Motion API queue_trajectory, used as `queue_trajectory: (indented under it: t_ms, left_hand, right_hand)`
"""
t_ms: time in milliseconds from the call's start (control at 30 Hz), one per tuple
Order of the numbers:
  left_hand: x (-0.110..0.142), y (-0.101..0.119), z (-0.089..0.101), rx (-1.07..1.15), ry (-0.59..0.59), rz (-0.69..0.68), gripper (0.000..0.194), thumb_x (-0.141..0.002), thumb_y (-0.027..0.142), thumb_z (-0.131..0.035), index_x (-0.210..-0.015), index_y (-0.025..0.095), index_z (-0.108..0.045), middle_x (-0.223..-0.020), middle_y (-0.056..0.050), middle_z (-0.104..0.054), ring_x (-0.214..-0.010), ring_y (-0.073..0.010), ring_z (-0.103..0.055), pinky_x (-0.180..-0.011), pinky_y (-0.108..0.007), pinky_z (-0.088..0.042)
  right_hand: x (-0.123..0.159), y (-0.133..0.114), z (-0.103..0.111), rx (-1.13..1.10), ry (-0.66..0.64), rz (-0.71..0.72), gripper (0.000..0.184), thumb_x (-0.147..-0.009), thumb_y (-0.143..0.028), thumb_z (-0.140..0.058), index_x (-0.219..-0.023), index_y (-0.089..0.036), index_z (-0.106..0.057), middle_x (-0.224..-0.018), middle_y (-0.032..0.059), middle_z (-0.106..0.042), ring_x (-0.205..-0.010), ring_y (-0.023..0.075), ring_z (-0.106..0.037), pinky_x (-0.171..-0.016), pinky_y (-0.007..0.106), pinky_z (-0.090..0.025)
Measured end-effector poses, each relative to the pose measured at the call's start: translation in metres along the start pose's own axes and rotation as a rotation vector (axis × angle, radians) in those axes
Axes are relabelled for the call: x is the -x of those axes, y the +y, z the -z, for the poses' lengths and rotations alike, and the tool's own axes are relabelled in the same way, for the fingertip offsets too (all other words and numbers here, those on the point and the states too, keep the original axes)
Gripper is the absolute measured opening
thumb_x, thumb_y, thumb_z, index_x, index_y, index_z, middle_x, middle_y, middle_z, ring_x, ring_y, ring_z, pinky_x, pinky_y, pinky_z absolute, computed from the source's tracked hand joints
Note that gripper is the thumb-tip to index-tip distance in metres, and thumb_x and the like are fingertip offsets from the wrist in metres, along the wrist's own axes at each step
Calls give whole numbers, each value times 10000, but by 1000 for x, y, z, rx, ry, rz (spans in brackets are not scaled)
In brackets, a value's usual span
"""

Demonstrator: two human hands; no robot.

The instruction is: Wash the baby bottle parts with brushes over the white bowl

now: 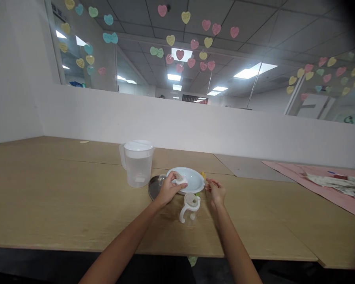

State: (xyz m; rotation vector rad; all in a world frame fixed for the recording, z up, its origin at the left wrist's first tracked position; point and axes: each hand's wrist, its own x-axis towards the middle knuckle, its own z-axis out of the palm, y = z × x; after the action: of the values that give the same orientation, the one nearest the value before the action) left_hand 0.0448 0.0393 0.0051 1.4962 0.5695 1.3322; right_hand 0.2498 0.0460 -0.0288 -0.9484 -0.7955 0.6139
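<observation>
A white screw ring with a clear bottle nipple [181, 180] is gripped in my left hand [169, 187], over the near left part of a pale blue oval basin [192, 177]. Close to the basin's right edge is my right hand [216, 191], its fingers pinched together; what they hold, if anything, is too small to make out. A clear baby bottle [190, 211] with white handles stands upright between my forearms, its top uncovered. Left of the basin, a round metal tray [153, 190] lies partly behind my left hand, with a clear dome-shaped cap [161, 180] on it.
A lidded clear pitcher [139, 165] stands behind the tray on the left. Small yellow [202, 174] and green [198, 194] items show beside the basin. A pink cloth [284, 173] with patterned fabric and a pen lies far right. A white wall [165, 122] borders the wooden table [77, 205].
</observation>
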Motion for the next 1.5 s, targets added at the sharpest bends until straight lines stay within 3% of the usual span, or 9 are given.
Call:
queue_trajectory:
  t_ms: [100, 200, 400, 633, 767, 900, 1167, 1367, 1500]
  left_hand:
    - [0, 1, 0, 71, 109, 36, 419, -626, 444, -649, -868, 183, -426, -811, 9, -550, -573, -108, -596, -583, -238, -465]
    - [6, 6, -2, 58, 114, -51, 382, -679, 436, -606, -915, 181, -448, -865, -26, -576, -697, -148, -621, -664, -261, -469]
    - [29, 25, -14, -262, -167, -260, 296, -707, 303, -598, -960, 176, -512, -954, -65, -597, -889, -199, -560, -814, -314, -422]
    - [31, 21, -21, -471, -355, -306, 355, -700, 320, -614, -1014, 165, -557, -1008, -61, -584, -952, -199, -519, -875, -319, -376]
    - [30, 14, -21, -548, -314, -405, 343, -673, 293, -623, -979, 144, -581, -1016, -89, -524, -967, -207, -486, -885, -328, -377]
    - [28, 2, -19, -559, -267, -414, 431, -695, 222, -564, -1114, 157, -490, -1059, -81, -539, -971, -195, -499, -871, -317, -389]
    - [24, -13, -14, -602, -150, -403, 313, -790, 209, -429, -1089, 164, -508, -1095, -83, -540, -1025, -203, -483, -917, -345, -357]
    - [24, -13, -13, -559, -151, -428, 308, -746, 276, -537, -1035, 176, -505, -1011, -71, -493, -942, -182, -496, -838, -306, -400]
    - [22, -19, -18, -536, -23, -405, 341, -651, 303, -638, -919, 176, -468, -917, -39, -475, -873, -178, -491, -779, -302, -408]
  right_hand:
    - [2, -1, -1, -13, 72, -16, 265, -536, -378, -692, -659, -180, -565, -522, -12, -599, -407, 110, -523, -389, 235, -429]
    - [3, -3, -2, -24, 110, -28, 246, -549, -373, -679, -651, -186, -557, -532, -16, -600, -392, 99, -506, -378, 228, -415]
    - [5, -10, -4, -34, 111, -52, 242, -576, -395, -659, -636, -182, -562, -523, -11, -593, -380, 89, -479, -372, 219, -393]
    - [19, -16, -18, -5, -30, -79, 431, -669, -538, -551, -536, -129, -591, -474, 27, -563, -390, 91, -466, -409, 224, -386]
    - [30, -10, -21, 111, -104, 65, 448, -679, -532, -566, -496, -123, -580, -438, 11, -518, -410, 91, -447, -428, 220, -356]
    - [36, 0, -20, 198, -201, 256, 445, -762, -484, -497, -505, -126, -557, -458, 9, -501, -443, 96, -433, -453, 226, -344]
    - [45, 12, -24, 265, -258, 336, 404, -784, -445, -464, -526, -136, -496, -481, -27, -410, -480, 90, -371, -461, 220, -303]
    - [49, 15, -25, 369, -227, 380, 395, -817, -411, -412, -527, -146, -457, -477, -37, -374, -483, 90, -350, -471, 221, -285]
    - [51, 15, -27, 415, -210, 396, 386, -835, -387, -382, -553, -143, -481, -484, -26, -403, -493, 102, -378, -478, 226, -300]
